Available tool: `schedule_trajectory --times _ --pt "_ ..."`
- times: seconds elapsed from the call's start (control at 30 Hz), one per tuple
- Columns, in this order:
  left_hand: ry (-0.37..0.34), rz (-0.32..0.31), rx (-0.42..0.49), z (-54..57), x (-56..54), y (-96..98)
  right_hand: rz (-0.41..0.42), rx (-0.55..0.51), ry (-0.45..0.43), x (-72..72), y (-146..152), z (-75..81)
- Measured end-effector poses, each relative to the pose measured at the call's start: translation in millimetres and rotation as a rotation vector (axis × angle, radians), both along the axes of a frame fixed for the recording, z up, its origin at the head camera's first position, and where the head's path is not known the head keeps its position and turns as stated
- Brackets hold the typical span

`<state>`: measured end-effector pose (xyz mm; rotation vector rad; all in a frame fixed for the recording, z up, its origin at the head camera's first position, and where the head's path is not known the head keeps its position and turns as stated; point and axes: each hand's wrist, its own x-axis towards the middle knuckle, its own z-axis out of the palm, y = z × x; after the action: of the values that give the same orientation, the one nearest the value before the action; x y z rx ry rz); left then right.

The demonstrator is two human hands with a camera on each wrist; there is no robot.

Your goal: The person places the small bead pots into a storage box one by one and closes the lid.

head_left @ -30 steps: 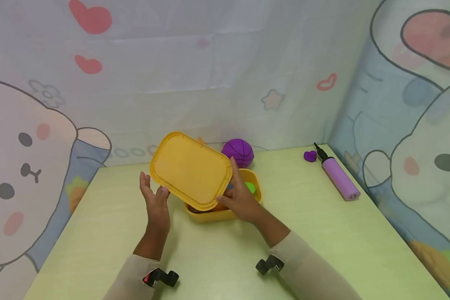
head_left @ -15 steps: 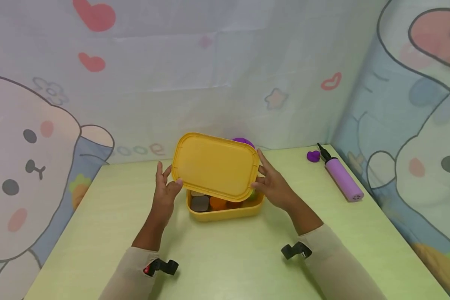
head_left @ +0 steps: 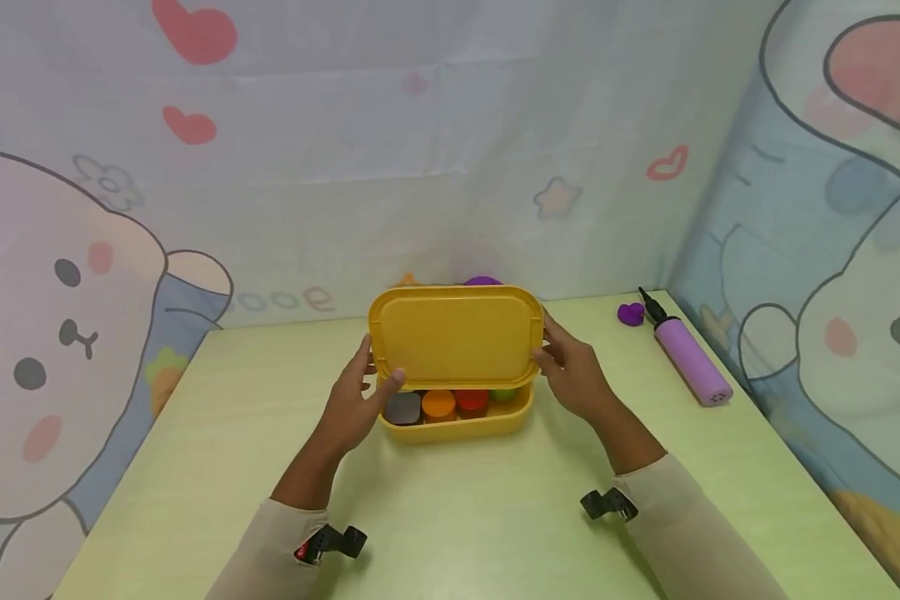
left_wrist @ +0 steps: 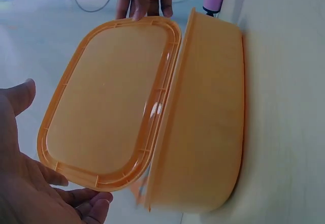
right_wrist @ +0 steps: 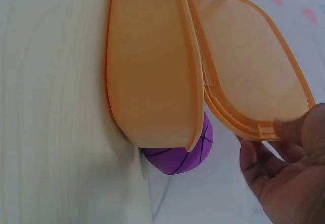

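A yellow lid (head_left: pixel 456 337) stands tilted up above the yellow container (head_left: pixel 457 431) in the head view, its broad face toward me. My right hand (head_left: pixel 576 371) pinches the lid's right end, thumb on the near face and fingers behind. At the left end my left hand (head_left: pixel 354 406) touches the lid's edge with its fingers; in the left wrist view its thumb (left_wrist: pixel 23 96) stays apart from the lid. Below the lid, a grey-topped piece (head_left: pixel 402 408), an orange one (head_left: pixel 438 405), a red one (head_left: pixel 472 403) and a green one (head_left: pixel 503 395) show inside the container.
Behind the container sits a purple ball (right_wrist: pixel 183 155) with black lines, mostly hidden in the head view. A pink hand pump (head_left: pixel 692 361) with a black nozzle lies at the table's right, beside a small purple heart-shaped piece (head_left: pixel 631 314). A printed cloth backdrop (head_left: pixel 450 167) closes the back.
The lid has moved right and levelled out from its slant, coming down toward the container's back. Both hands have shifted right with it, and the container's contents show more at the front.
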<state>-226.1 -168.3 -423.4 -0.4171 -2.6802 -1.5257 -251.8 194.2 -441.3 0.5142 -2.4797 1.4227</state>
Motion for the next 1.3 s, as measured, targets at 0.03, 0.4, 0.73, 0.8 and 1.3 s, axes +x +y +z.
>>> schedule_trajectory --times 0.03,0.4,0.73,0.8,1.3 --pt "0.002 -0.003 0.001 0.8 0.5 0.3 0.002 0.020 0.005 1.2 -1 0.5" --pt "-0.071 -0.004 0.167 2.9 0.8 -4.4 -0.047 0.161 -0.096 10.6 -15 12.0" --pt "-0.109 0.033 0.214 -3.4 -1.8 -8.0 -0.011 0.058 -0.204 15.2 -20 10.2" --pt "-0.114 0.026 0.204 -4.7 -1.8 -8.1 -0.020 0.021 -0.216 15.3 -21 10.4" --pt "0.018 -0.035 0.096 -35.6 -0.4 -16.9 0.061 0.033 -0.219 17.3 -8 -22.4"
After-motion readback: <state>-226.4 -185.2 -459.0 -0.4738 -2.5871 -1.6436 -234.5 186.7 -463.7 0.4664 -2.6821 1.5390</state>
